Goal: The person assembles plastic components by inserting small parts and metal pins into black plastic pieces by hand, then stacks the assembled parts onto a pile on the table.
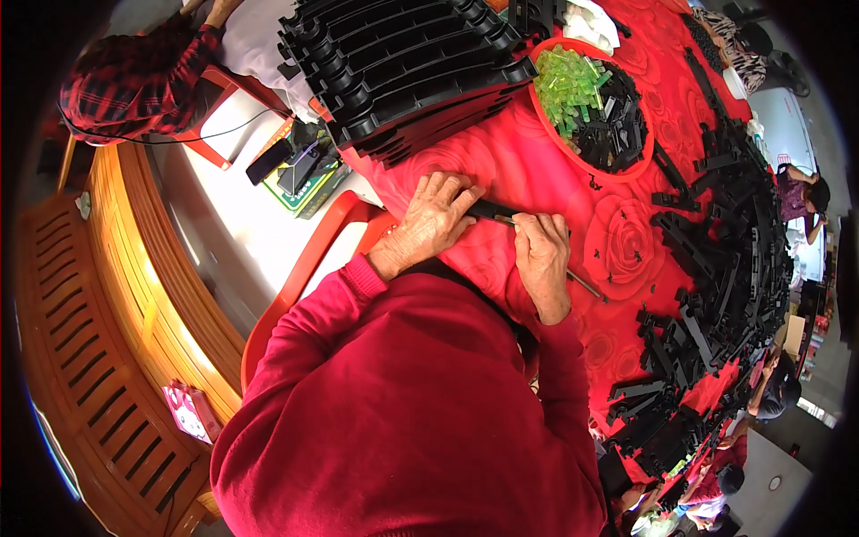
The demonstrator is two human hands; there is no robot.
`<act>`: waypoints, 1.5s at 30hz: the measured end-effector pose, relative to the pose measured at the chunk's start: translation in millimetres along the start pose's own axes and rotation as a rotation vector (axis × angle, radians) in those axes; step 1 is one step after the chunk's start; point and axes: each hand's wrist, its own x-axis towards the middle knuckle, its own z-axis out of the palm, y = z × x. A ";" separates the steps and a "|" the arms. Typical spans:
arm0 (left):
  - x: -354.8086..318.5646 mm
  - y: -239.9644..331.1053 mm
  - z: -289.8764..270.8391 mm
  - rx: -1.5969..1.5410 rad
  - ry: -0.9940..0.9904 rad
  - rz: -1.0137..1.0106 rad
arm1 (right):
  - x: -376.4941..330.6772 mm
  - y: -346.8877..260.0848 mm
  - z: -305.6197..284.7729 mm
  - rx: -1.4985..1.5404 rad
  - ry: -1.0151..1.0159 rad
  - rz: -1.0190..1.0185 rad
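Observation:
At the near edge of the red rose-patterned tablecloth (621, 240), my left hand (432, 217) presses down on a narrow black plastic part (490, 209), its fingers closed over one end. My right hand (542, 259) pinches a thin stick-like tool (586, 284). The tool's far end pokes out behind that hand, and its front end meets the black part between my hands. What kind of tool it is, I cannot make out. Past my hands sits a red basin (574, 157) with translucent green pieces (565, 88) and small black pieces (616, 121) in it.
A tall stack of black ribbed plastic trays (394, 67) stands beyond my left hand. Loose black parts (707, 259) heap along the right. On the left are a red chair (309, 259), a box (304, 183) with a phone on it, and a wooden bench (98, 358). Other people sit around.

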 end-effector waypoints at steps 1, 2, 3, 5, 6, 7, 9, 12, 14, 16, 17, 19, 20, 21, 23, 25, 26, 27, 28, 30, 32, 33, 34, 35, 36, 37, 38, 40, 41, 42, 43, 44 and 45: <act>1.3 2.5 -1.1 -0.002 0.000 0.000 | 0.1 -1.3 0.7 0.003 0.017 0.010; 2.6 4.6 -2.0 0.010 0.024 0.068 | 0.1 -1.9 0.9 0.005 0.034 0.020; 3.7 6.9 -2.6 0.021 0.049 0.135 | -1.3 -1.3 2.2 0.004 0.033 0.020; 6.0 10.7 -1.8 0.025 0.051 0.168 | -5.0 1.3 8.5 0.092 0.136 0.051; 7.2 11.5 0.0 -0.001 0.050 0.184 | -5.7 2.4 10.3 0.093 0.136 0.049; 8.0 11.7 1.7 -0.028 0.047 0.201 | -6.2 3.1 11.9 0.131 0.177 0.074; 8.0 10.2 3.9 -0.044 0.048 0.191 | -5.3 2.7 13.0 0.170 0.220 0.099; 6.0 8.7 6.6 -0.008 0.070 0.205 | -5.5 0.1 12.6 0.125 0.171 0.109; 6.7 9.3 7.9 0.005 0.068 0.235 | -6.3 -1.3 11.9 0.065 0.134 0.093; 5.3 9.7 11.5 0.027 0.049 0.243 | -8.0 -3.8 13.9 0.034 0.155 0.072; 4.9 9.9 13.5 0.050 0.031 0.250 | -9.0 -4.8 14.8 0.002 0.175 0.049; 5.2 9.6 16.4 0.052 0.022 0.247 | -12.3 -6.5 14.8 -0.009 0.155 0.055; 5.3 9.2 17.4 0.054 0.011 0.245 | -13.1 -7.2 15.0 -0.045 0.165 0.031; 5.1 9.0 18.2 0.055 0.012 0.245 | -13.6 -7.8 15.2 -0.080 0.174 0.008; 4.8 9.1 19.7 0.081 0.011 0.241 | -14.7 -7.9 15.6 -0.112 0.155 -0.005; 5.1 8.8 20.9 0.090 0.009 0.234 | -14.7 -8.0 15.3 -0.145 0.136 -0.016; 5.3 8.8 21.5 0.099 0.005 0.226 | -14.2 -7.8 14.9 -0.149 0.117 -0.001; 5.4 8.9 22.4 0.099 0.007 0.226 | -13.8 -7.9 14.4 -0.153 0.098 0.015; 5.6 8.7 23.2 0.104 0.006 0.217 | -12.6 -9.4 13.5 -0.152 0.099 0.012; 6.3 8.9 24.5 0.111 0.007 0.206 | -9.8 -14.0 11.9 -0.131 0.123 0.034; 7.2 9.4 25.6 0.111 0.025 0.212 | -11.7 -12.1 17.5 -0.140 0.159 0.005; 7.4 9.3 25.8 0.112 0.025 0.211 | -12.2 -11.3 19.8 -0.149 0.194 -0.022; 7.0 9.4 26.3 0.111 0.021 0.214 | -12.2 -11.4 20.8 -0.148 0.194 -0.021; 6.8 9.4 26.6 0.109 0.016 0.218 | -11.8 -11.4 21.7 -0.173 0.174 -0.024; 6.3 9.5 26.5 0.109 0.014 0.218 | -11.4 -11.2 22.4 -0.198 0.155 -0.026; 5.7 9.7 26.5 0.111 0.019 0.212 | -10.4 -11.3 22.4 -0.197 0.154 -0.024; 5.2 9.8 26.6 0.112 0.023 0.206 | -8.8 -11.7 21.7 -0.200 0.139 -0.032; 5.0 9.5 27.7 0.112 0.035 0.209 | -7.2 -11.0 21.6 -0.203 0.125 -0.037; 5.4 9.3 28.2 0.111 0.050 0.213 | -6.6 -10.5 21.8 -0.204 0.125 -0.052; 6.2 8.9 28.5 0.111 0.049 0.214 | -5.9 -9.9 22.1 -0.205 0.125 -0.067; 6.5 8.9 29.1 0.103 0.046 0.200 | -5.8 -9.3 22.7 -0.205 0.125 -0.066; 7.0 8.7 29.5 0.095 0.044 0.187 | -5.6 -8.4 23.5 -0.204 0.122 -0.067; 7.6 8.4 29.7 0.095 0.044 0.187 | -5.2 -7.5 24.0 -0.203 0.119 -0.068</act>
